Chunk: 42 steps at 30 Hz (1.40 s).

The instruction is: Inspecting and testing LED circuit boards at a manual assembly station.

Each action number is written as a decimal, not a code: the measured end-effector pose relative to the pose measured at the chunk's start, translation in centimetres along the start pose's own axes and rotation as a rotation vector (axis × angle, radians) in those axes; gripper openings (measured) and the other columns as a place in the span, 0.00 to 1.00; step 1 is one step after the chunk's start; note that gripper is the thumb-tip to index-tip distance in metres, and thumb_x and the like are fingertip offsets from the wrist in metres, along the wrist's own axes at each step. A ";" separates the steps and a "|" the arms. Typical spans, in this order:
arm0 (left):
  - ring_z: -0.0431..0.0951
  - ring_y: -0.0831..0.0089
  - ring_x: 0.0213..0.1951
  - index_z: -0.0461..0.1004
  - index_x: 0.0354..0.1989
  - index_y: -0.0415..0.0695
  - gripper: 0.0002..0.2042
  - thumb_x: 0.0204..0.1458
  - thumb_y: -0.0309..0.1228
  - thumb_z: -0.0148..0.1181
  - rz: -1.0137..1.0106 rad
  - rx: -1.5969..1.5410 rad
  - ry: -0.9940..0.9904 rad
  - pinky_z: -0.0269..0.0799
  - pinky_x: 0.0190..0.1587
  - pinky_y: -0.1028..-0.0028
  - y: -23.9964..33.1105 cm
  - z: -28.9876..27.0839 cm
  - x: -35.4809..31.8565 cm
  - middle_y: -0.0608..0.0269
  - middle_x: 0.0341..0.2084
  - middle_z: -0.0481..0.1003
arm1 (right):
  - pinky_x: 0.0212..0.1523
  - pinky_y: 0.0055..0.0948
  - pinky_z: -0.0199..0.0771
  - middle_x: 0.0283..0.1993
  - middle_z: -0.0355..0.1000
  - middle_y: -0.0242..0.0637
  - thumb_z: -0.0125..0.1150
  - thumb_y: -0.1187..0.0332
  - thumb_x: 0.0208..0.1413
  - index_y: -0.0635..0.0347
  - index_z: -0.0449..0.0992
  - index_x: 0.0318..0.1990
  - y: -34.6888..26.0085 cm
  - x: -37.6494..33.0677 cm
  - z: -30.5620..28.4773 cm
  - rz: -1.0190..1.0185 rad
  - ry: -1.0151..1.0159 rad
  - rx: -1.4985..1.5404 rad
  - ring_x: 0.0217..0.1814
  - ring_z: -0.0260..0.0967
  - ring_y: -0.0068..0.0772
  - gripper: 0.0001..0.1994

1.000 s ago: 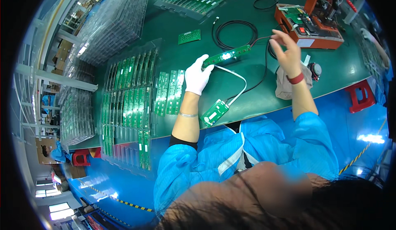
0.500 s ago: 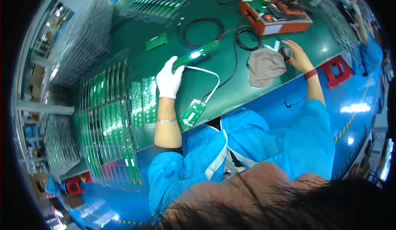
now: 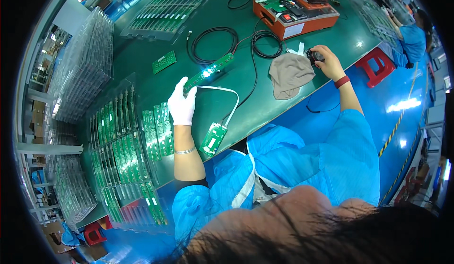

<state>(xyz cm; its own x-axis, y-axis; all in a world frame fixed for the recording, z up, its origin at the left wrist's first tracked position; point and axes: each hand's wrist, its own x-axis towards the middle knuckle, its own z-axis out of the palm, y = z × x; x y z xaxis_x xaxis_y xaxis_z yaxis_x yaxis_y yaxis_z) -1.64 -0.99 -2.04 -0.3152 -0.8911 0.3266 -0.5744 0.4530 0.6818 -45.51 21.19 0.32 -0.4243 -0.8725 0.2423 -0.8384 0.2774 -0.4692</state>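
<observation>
Two hands work over a dark green bench (image 3: pixel 265 108), seen from above the person's own head and blue smock. Nearest the bench edge lies a small green circuit board (image 3: pixel 213 139), flat and close to the lip; a white flat cable (image 3: pixel 226 104) runs up from it and bends left toward the left hand. To the left of that board, rows of narrow green circuit strips (image 3: pixel 124 143) sit in clear trays (image 3: pixel 105 122) that cover the near left part of the bench.

The left hand (image 3: pixel 182 104), in a white glove, has its fingers pressed together around the lower end of a long green LED strip board (image 3: pixel 208 72). The strip is tilted, running up and to the right from the glove, and a bright white light shines near its middle. The cable's far end meets the strip just beside the glove.

The right hand (image 3: pixel 326 64), bare with a red band at the wrist, is curled around a small dark object (image 3: pixel 314 55); what that object is cannot be told. Just left of it a grey-brown cloth (image 3: pixel 289 74) lies crumpled on the bench.

Farther off, black coiled cables (image 3: pixel 215 39) lie beyond the strip, and a lone small green board (image 3: pixel 164 62) sits to their left. At the back stands an orange test fixture (image 3: pixel 294 11), and more clear trays of strips (image 3: pixel 168 15) fill the far left.
</observation>
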 end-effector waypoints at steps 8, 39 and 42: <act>0.71 0.77 0.23 0.75 0.52 0.44 0.21 0.47 0.27 0.65 0.028 -0.003 0.020 0.71 0.31 0.79 -0.3 0.4 0.0 0.63 0.29 0.78 | 0.60 0.33 0.65 0.61 0.66 0.33 0.59 0.84 0.43 0.52 0.72 0.54 0.1 0.6 -0.1 0.017 -0.081 -0.075 0.60 0.65 0.42 0.27; 0.73 0.74 0.25 0.74 0.51 0.41 0.21 0.45 0.26 0.65 0.065 0.003 0.024 0.72 0.33 0.77 0.0 -0.1 -0.1 0.61 0.33 0.79 | 0.64 0.52 0.52 0.57 0.65 0.38 0.63 0.70 0.44 0.50 0.72 0.48 -6.3 12.1 7.0 -0.137 0.413 -0.259 0.60 0.60 0.44 0.20; 0.72 0.75 0.23 0.74 0.51 0.41 0.21 0.46 0.26 0.65 0.101 -0.012 0.054 0.71 0.31 0.78 -0.1 0.1 -0.1 0.60 0.31 0.78 | 0.64 0.51 0.53 0.57 0.65 0.39 0.63 0.70 0.44 0.52 0.72 0.49 -8.5 11.3 7.9 -0.177 0.542 -0.261 0.61 0.60 0.44 0.20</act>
<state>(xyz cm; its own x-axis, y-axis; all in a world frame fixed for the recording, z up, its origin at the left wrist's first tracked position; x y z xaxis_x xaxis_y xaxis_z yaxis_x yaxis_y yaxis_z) -1.57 -0.94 -2.22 -0.3299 -0.8412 0.4284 -0.5323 0.5406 0.6515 -40.46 5.75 0.39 -0.3272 -0.6055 0.7255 -0.9388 0.2959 -0.1765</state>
